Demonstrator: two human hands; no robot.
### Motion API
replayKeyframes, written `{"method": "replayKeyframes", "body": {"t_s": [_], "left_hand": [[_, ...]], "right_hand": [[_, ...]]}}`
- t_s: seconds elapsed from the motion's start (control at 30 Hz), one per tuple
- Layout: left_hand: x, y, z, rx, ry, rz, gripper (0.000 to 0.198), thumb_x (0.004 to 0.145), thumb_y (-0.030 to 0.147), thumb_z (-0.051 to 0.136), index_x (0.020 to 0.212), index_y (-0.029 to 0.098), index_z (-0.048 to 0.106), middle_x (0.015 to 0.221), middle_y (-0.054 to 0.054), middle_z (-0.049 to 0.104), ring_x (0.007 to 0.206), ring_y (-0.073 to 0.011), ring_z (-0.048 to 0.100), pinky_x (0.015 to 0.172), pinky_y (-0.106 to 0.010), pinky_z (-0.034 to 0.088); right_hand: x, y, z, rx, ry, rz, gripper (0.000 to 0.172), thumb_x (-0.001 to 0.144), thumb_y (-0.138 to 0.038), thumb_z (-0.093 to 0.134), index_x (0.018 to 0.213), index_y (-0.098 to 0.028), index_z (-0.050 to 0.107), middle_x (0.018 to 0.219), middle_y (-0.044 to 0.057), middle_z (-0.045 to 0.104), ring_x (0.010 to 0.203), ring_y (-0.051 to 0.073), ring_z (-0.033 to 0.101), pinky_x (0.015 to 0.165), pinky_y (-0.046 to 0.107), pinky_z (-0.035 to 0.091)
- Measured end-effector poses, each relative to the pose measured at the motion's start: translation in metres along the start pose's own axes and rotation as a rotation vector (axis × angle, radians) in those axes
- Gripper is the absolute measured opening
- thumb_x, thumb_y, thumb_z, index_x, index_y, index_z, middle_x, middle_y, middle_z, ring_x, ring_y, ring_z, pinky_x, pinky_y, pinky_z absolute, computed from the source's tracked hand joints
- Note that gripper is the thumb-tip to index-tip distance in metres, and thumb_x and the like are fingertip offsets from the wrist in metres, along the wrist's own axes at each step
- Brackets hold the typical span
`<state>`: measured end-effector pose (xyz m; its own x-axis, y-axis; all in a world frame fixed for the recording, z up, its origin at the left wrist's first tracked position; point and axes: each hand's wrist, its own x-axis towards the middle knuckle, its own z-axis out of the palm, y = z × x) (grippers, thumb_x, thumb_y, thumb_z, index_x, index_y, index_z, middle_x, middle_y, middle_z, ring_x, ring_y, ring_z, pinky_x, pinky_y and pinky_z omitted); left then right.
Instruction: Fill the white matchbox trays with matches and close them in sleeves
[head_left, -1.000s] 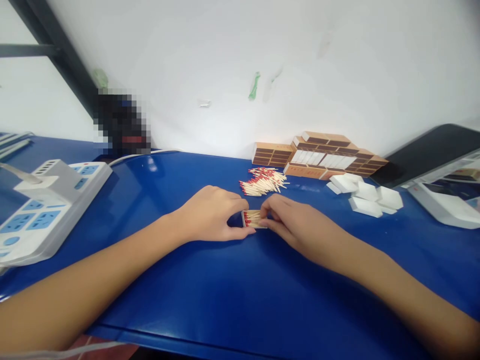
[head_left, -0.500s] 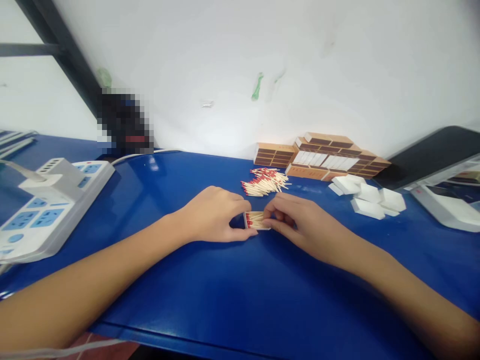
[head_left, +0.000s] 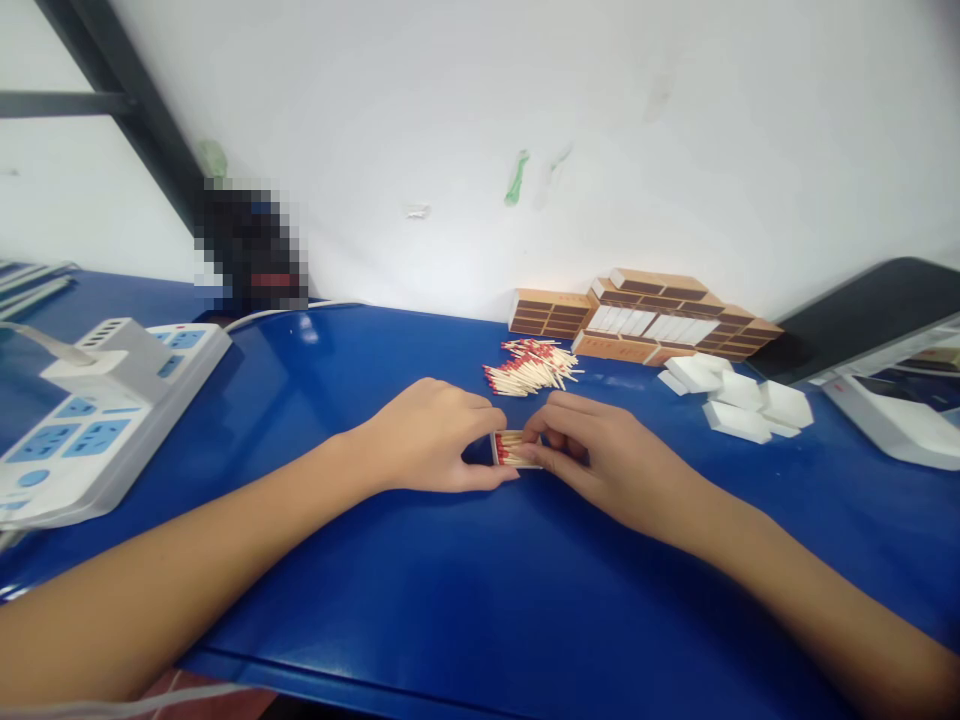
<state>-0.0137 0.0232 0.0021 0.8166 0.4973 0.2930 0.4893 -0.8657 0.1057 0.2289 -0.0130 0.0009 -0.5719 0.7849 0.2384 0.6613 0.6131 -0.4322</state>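
A small white matchbox tray point(head_left: 495, 450) lies on the blue table, filled with red-headed matches point(head_left: 513, 448) whose heads point left. My left hand point(head_left: 431, 435) grips the tray's left end, thumb on the near side and fingers on the far side. Over the tray's right part, my right hand point(head_left: 592, 445) is closed in a pinch, its thumb and fingertips on the matches and hiding their right ends. Just beyond both hands is a loose pile of matches point(head_left: 531, 370), heads mostly to the left.
Brown matchboxes point(head_left: 649, 320) are stacked along the wall. White empty-looking trays point(head_left: 739, 392) lie jumbled at right, beside a dark-screened device point(head_left: 870, 320) on a white stand. A white power strip point(head_left: 112, 430) with plugged adapters occupies the left. A blurred dark object point(head_left: 251, 250) stands behind.
My right thumb and fingertips have shifted slightly left over the matches in the tray. My left hand keeps its grip. The whole view has moved slightly.
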Motion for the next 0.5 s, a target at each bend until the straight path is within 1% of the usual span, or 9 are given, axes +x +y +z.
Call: {"method": "replayKeyframes", "body": {"t_s": [0.13,0.23,0.33,0.4,0.5], "left_hand": [[-0.0006,0.0008,0.0004,0.02,0.008,0.006,0.036,0.093,0.055,0.066,0.091,0.019,0.074,0.075,0.001,0.07,0.068,-0.0166,0.065,0.058,-0.031,0.035],[-0.0009,0.0012,0.0002,0.029,0.018,-0.01,0.037,0.093,0.055,0.066,0.091,0.019,0.074,0.074,0.001,0.07,0.067,-0.016,0.065,0.058,-0.03,0.035],[-0.0007,0.0014,0.0,0.028,0.01,-0.011,0.037,0.093,0.056,0.067,0.091,0.019,0.074,0.074,0.001,0.07,0.066,-0.0156,0.065,0.058,-0.03,0.035],[-0.0003,0.0014,0.0,0.021,0.003,-0.009,0.037,0.093,0.056,0.067,0.092,0.019,0.074,0.075,0.001,0.071,0.066,-0.0154,0.065,0.058,-0.03,0.035],[0.0004,0.0012,0.0,0.014,-0.002,-0.007,0.036,0.093,0.055,0.068,0.094,0.019,0.074,0.076,0.001,0.071,0.067,-0.0154,0.065,0.058,-0.03,0.034]], "right_hand": [[0.0002,0.0011,0.0021,-0.031,0.026,-0.023,0.007,0.101,-0.024,0.065,0.095,-0.021,0.066,0.085,0.0,0.061,0.071,0.014,0.057,0.063,0.026,0.041],[-0.001,0.0027,0.0006,-0.072,0.037,-0.051,0.006,0.102,-0.022,0.062,0.098,-0.02,0.066,0.089,0.002,0.063,0.074,0.015,0.059,0.064,0.027,0.043],[-0.003,0.0036,-0.003,-0.102,0.016,-0.075,0.009,0.103,-0.018,0.058,0.102,-0.02,0.067,0.094,0.003,0.064,0.077,0.016,0.062,0.067,0.028,0.045],[-0.0043,0.0036,-0.0045,-0.104,0.018,-0.066,0.01,0.103,-0.017,0.056,0.101,-0.02,0.066,0.094,0.003,0.064,0.076,0.016,0.062,0.067,0.028,0.046],[-0.0052,0.0029,-0.0025,-0.093,0.055,-0.043,0.009,0.103,-0.019,0.057,0.097,-0.021,0.063,0.092,0.003,0.063,0.074,0.016,0.06,0.065,0.028,0.045]]}}
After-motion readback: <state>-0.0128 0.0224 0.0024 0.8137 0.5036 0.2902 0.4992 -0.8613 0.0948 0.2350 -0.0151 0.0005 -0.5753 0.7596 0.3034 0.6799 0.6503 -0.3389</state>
